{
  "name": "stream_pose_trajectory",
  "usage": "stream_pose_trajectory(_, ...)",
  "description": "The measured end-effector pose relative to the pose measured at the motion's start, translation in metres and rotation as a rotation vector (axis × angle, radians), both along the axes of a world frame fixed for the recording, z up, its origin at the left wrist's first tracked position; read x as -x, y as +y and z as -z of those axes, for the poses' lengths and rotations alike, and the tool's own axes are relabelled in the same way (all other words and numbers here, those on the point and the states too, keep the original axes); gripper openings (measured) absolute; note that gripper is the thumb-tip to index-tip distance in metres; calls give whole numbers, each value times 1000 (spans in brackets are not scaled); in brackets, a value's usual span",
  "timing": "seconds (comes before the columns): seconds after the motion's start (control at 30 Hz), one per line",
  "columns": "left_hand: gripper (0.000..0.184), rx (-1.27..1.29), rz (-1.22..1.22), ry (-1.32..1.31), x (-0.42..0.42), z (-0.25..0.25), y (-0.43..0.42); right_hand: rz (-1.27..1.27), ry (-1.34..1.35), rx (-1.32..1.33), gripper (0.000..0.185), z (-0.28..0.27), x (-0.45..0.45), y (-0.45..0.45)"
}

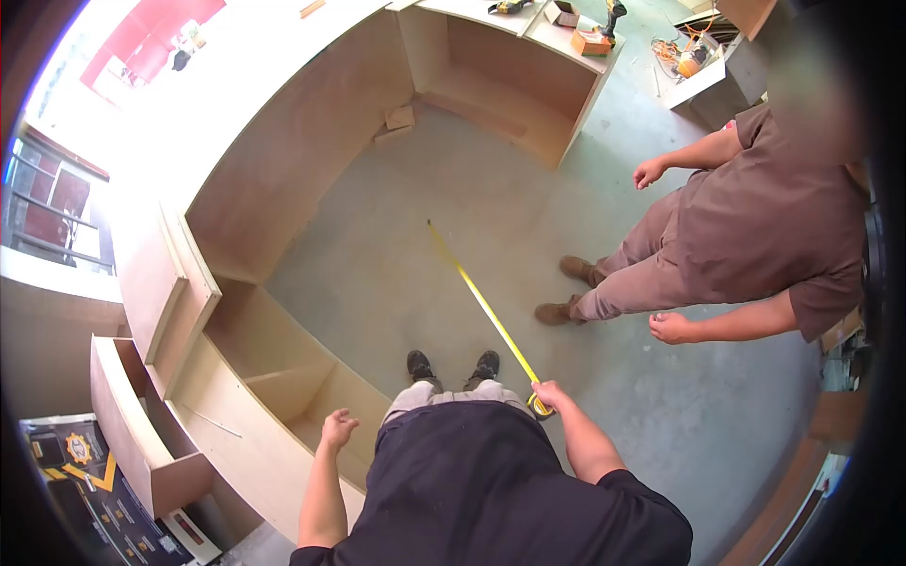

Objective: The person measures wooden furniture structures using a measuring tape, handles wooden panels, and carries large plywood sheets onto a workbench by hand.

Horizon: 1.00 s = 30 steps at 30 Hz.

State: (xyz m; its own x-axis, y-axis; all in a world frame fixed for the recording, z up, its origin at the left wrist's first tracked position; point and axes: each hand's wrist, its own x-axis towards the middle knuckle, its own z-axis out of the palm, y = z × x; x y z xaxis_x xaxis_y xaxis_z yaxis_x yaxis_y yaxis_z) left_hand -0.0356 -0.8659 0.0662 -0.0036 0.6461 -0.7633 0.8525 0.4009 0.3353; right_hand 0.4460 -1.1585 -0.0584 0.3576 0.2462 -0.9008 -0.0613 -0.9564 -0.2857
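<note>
My right hand [547,394] is closed around a tape measure [539,407] beside my hip. Its yellow blade [493,318] stretches out forward and to the left over the grey floor, with its tip near the middle of the view. My left hand [340,428] is raised on the left, over the curved wooden counter's open compartments. Its fingers are slightly bent and apart, with nothing between them.
A curved wooden counter [283,151] wraps round the left and front. A co-worker [746,236] stands at the right, both arms away from mine. A wooden drawer box [151,443] lies at the lower left. Drills [613,17] and a box [592,41] sit on the far end.
</note>
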Motion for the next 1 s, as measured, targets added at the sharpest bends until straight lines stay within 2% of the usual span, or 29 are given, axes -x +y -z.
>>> stream_pose_trajectory(0.03,46,20,4,26,-3,-1,0,22,1,-3,43,-3,-2,1)
stream_pose_trajectory(0.07,33,-41,-7,41,-7,-1,-2,41,0,-9,43,-3,-6,3)
stream_pose_trajectory(0.23,20,-112,-15,22,-21,-4,-9,111,34,-53,45,2,-24,0)
stream_pose_trajectory(0.3,16,-109,-18,35,-36,-14,-10,52,12,-16,43,3,-30,-2)
stream_pose_trajectory(0.4,25,-8,-85,108,-74,-54,-17,27,3,-7,39,14,-39,-12)
stream_pose_trajectory(0.5,41,-70,2,180,-81,-50,-23,30,5,-13,40,4,-48,-18)
stream_pose_trajectory(0.57,44,-231,124,242,-79,-41,-24,11,-2,-24,40,13,-45,-17)
stream_pose_trajectory(0.63,37,-291,86,230,-77,-33,-22,51,116,-2,37,25,-48,-19)
stream_pose_trajectory(0.67,26,-328,86,232,-76,-27,-26,36,86,4,36,31,-47,-21)
stream_pose_trajectory(0.73,29,-264,5,159,-80,-31,-31,13,86,24,36,29,-45,-17)
stream_pose_trajectory(0.8,35,-345,59,81,-82,-18,-43,-21,123,50,37,4,-51,-9)
stream_pose_trajectory(0.9,37,-195,79,66,-96,-12,-59,-107,128,79,38,-26,-66,14)
stream_pose_trajectory(1.0,42,-1,-24,-19,-103,13,-79,-190,127,35,38,-19,-99,40)
